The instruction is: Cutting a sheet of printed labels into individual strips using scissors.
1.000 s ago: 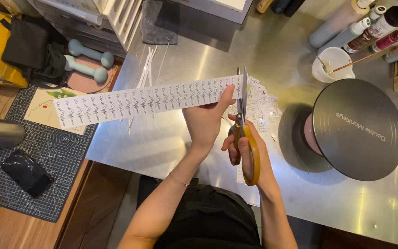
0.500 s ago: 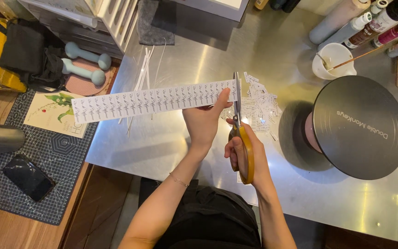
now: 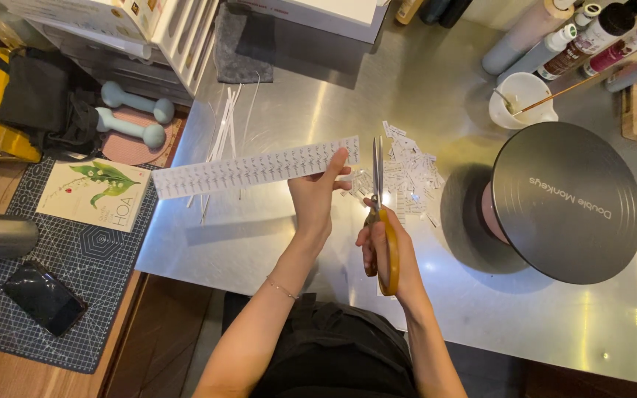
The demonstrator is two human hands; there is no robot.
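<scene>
The left hand (image 3: 315,195) is in the middle of the frame, and its fingers are pinched tight on one end of a long white paper strip (image 3: 252,168). The strip sticks out flat toward the left of the frame, up above the shiny metal table (image 3: 318,96). It has rows of tiny marks on it. The right hand (image 3: 385,254) is just beside the left hand, a little lower and to the right. Its fingers are wrapped shut around the yellow handles of the scissors (image 3: 381,214). The scissor blades point up toward the top of the frame and sit right at the end of the strip, next to the left thumb. I cannot tell if the blades are open or closed. Just past the blades, a pile of small white paper bits (image 3: 411,166) lies on the table. To the right of the pile stands a big round dark turntable (image 3: 565,203). Above it, in the upper right, is a white cup (image 3: 521,99) with a stick in it. At the left of the frame, two pale blue dumbbells (image 3: 130,114) lie off the table, and a dark cutting mat (image 3: 75,265) lies below them.
</scene>
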